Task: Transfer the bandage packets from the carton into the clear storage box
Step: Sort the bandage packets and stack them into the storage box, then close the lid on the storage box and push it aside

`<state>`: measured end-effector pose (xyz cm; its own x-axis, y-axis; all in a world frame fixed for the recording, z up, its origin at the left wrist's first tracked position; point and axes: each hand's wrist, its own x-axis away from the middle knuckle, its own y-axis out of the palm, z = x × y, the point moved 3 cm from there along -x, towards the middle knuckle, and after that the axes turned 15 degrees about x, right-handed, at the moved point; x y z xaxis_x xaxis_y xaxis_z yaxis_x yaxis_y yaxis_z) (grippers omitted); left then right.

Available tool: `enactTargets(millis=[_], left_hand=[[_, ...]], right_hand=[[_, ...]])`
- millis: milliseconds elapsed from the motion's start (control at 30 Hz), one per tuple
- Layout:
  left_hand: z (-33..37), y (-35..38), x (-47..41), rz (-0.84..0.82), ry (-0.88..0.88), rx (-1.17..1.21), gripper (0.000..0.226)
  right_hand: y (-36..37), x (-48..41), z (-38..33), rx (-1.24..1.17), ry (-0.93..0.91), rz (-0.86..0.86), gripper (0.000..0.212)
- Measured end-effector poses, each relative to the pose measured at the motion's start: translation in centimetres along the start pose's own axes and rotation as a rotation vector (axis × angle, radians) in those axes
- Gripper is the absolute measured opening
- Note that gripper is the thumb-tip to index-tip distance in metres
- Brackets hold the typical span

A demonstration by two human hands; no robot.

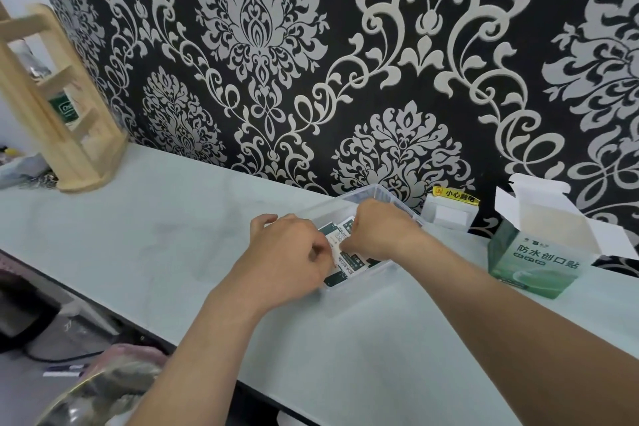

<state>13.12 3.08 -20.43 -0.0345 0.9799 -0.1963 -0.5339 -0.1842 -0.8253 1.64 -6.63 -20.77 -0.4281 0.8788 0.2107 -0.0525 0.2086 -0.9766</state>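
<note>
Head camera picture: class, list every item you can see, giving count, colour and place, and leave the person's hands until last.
clear storage box: one, transparent, table centre
bandage packets: several, white and dark green, inside the box
carton: one, green and white, flaps open, right of the box
wooden rack: one, pale wood, table's far left
socket cover: one, white, yellow warning label, on the wall
table: one, pale grey-green
wallpaper: black, silver pattern
left hand: one, fingers pinching packets
right hand: one, fingers curled on packets
</note>
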Motion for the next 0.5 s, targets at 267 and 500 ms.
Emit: enactTargets(millis=[267,500], left_hand=[[-4.4,-5.8,2.0,0.565,-0.297,0.293,0.025],[-8.5,-1.9,2.7,-0.005,-0.659,-0.037,0.083]], right_hand=[[-0.5,0.6,0.3,-0.060,0.011,0.085,0.033],[-1.7,3.0,0.4,-0.228,-0.088,0.266,0.034]])
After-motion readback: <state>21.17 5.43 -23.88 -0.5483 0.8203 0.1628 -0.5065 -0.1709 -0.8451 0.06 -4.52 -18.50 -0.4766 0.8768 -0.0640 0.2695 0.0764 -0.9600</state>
